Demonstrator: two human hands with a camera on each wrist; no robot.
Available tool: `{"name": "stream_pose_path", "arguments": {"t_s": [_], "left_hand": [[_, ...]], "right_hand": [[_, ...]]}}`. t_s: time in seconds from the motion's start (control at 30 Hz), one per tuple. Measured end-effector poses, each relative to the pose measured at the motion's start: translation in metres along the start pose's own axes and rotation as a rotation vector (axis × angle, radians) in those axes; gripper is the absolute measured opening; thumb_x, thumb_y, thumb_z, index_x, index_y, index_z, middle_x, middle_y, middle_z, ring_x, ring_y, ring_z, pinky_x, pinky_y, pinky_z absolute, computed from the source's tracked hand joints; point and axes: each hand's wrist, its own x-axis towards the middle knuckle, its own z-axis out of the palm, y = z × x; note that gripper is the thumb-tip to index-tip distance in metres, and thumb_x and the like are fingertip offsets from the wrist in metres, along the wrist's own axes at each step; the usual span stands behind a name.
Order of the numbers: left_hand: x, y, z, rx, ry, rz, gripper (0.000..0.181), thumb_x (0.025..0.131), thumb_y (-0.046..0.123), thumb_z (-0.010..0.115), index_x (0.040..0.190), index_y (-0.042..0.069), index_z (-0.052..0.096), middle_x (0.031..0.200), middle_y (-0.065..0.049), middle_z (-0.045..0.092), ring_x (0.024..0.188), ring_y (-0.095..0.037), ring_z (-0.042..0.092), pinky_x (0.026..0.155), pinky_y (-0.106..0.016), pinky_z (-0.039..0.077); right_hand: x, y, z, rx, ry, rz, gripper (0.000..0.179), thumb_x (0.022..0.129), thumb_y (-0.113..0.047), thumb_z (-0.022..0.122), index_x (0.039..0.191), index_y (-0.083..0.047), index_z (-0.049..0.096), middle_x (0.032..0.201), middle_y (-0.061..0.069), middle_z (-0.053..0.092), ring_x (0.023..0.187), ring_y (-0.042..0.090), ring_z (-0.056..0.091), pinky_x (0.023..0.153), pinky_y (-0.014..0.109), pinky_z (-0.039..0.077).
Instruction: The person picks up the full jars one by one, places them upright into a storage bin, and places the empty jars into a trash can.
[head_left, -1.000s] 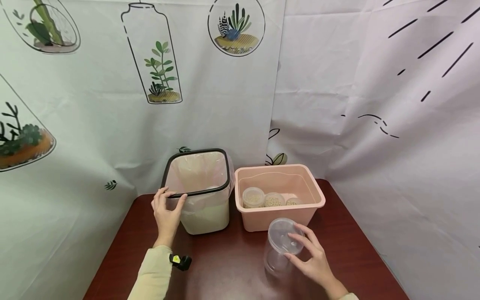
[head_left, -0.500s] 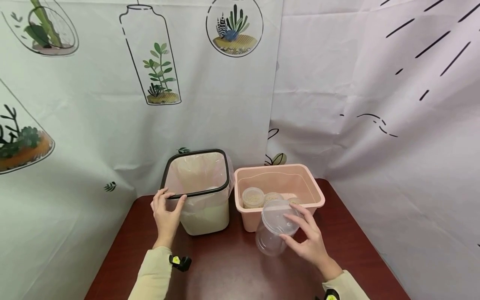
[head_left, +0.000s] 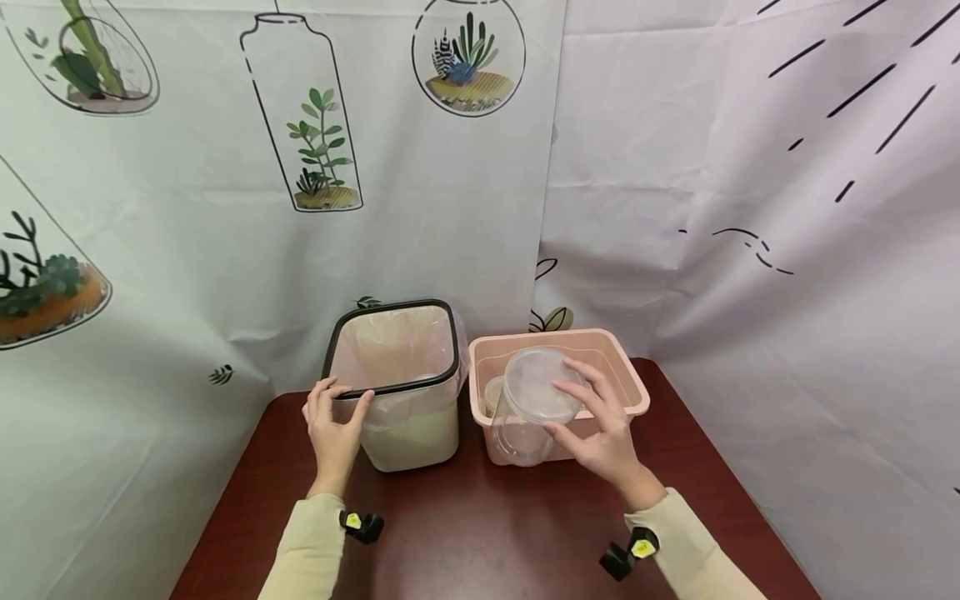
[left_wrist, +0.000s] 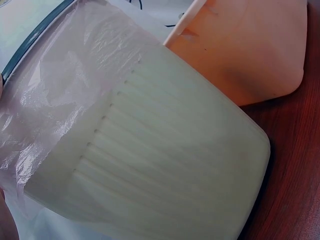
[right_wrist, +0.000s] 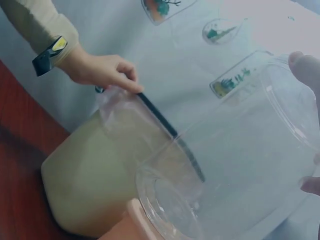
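Note:
My right hand (head_left: 600,425) grips a large clear plastic jar (head_left: 525,437) around its translucent lid (head_left: 542,385). The jar is tilted and overlaps the front rim of the pink basin (head_left: 480,408) in the head view. Through its see-through wall no contents show in the right wrist view, where fingertips (right_wrist: 311,186) lie at the lid end. My left hand (head_left: 333,429) holds the black rim of a pale trash bin (head_left: 412,437), thumb and fingers spread along its near left corner. A thin pinkish bag (left_wrist: 55,95) lines the bin and folds over its outside.
Inside the basin stands a small lidded tub (head_left: 493,393), partly hidden behind the jar. Bin and basin stand side by side on a dark red table (head_left: 465,533). Behind them hangs a white printed curtain (head_left: 435,217).
My right hand has lifted the jar from the table and carried it up and leftward to the basin's front rim, tilting it. The left hand has stayed on the bin's rim.

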Motion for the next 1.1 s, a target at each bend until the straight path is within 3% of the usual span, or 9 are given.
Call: {"name": "stream_pose_path", "arguments": {"t_s": [0.5,0.73,0.87,1.1], "left_hand": [[0.000,0.000,-0.001,-0.019,0.031,0.018,0.031,0.068,0.001,0.081,0.091,-0.001,0.061,0.120,-0.016,0.054,0.112,-0.033,0.040,0.090,-0.048,0.030],[0.000,0.001,-0.001,-0.024,0.033,0.023,0.031,0.067,-0.001,0.081,0.091,-0.001,0.062,0.119,-0.018,0.054,0.112,-0.033,0.040,0.090,-0.049,0.030],[0.000,0.000,0.000,-0.025,0.032,0.026,0.031,0.067,-0.001,0.081,0.091,-0.002,0.061,0.119,-0.019,0.053,0.112,-0.034,0.040,0.090,-0.050,0.030],[-0.001,0.001,0.001,-0.025,0.026,0.016,0.032,0.067,0.000,0.081,0.092,-0.002,0.061,0.120,-0.019,0.053,0.113,-0.035,0.040,0.091,-0.052,0.030]], "right_hand": [[0.034,0.008,0.028,-0.014,0.028,-0.053,0.044,0.080,-0.027,0.074,0.095,0.013,0.062,0.105,0.037,0.054,0.096,0.047,0.053,0.090,0.037,0.042],[0.054,0.008,0.043,0.005,-0.005,-0.125,0.044,0.081,-0.026,0.074,0.096,0.013,0.061,0.105,0.037,0.053,0.094,0.046,0.055,0.080,0.034,0.048],[0.063,0.010,0.053,0.011,-0.001,-0.160,0.043,0.081,-0.027,0.073,0.094,0.013,0.061,0.103,0.037,0.053,0.092,0.047,0.055,0.074,0.040,0.049],[0.063,0.032,0.071,-0.008,0.027,-0.168,0.046,0.081,-0.032,0.072,0.097,0.010,0.063,0.106,0.035,0.054,0.096,0.046,0.055,0.074,0.046,0.049]]}}
